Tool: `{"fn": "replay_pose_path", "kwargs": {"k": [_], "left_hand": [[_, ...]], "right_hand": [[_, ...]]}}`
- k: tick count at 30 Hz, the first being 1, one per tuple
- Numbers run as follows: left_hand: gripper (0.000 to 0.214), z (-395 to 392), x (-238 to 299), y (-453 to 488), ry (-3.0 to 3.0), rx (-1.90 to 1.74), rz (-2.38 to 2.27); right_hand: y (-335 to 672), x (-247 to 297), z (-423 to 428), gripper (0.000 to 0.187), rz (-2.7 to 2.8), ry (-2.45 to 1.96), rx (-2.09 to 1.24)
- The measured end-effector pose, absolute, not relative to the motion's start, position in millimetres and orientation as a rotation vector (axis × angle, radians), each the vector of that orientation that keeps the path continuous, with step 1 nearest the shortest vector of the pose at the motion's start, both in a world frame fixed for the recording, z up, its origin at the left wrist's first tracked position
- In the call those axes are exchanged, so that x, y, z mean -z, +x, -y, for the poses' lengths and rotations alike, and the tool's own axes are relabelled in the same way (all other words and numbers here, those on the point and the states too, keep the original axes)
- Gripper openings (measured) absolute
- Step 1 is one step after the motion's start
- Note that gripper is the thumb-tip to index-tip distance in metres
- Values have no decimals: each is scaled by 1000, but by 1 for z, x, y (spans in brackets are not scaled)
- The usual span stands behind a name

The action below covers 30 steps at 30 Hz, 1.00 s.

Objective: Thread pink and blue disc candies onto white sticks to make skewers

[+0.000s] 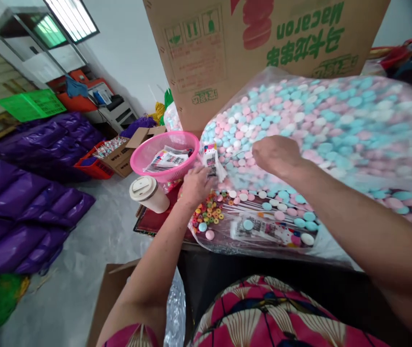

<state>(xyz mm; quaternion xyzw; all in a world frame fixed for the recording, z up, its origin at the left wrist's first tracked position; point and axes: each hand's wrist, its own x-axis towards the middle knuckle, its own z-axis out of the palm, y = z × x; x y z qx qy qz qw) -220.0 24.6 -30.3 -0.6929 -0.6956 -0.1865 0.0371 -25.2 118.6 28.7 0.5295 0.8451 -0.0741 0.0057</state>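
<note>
My left hand [197, 185] is closed on a small clear packet with a printed label [211, 163], held up in front of a big clear bag of pink, blue and white candies [329, 125]. My right hand [276, 153] is curled with its back toward me, and it rests on the candy heap inside the bag's mouth; its fingers are hidden. Just below the hands, loose round candies and small coloured rings [209, 212] lie on clear plastic, beside flat printed packets [260, 229].
A pink basket [147, 155] with printed packets stands left of the bag, a lidded paper cup [148, 193] in front of it. A large Macaron carton [206, 53] rises behind. Purple sacks [21, 202] cover the floor at left, with a red crate and small cartons [119, 154].
</note>
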Motion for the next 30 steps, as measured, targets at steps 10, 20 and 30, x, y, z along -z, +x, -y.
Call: {"fn": "replay_pose_path", "kwargs": {"k": [10, 20, 30], "left_hand": [[17, 29, 69, -110, -2793, 57, 1728], [25, 16, 70, -91, -2662, 43, 1849], [29, -4, 81, -79, -2779, 147, 1991]], "right_hand": [[91, 49, -46, 24, -2608, 1739, 295], [104, 91, 2, 24, -2756, 1588, 224], [118, 100, -7, 25, -3030, 1778, 562]]}}
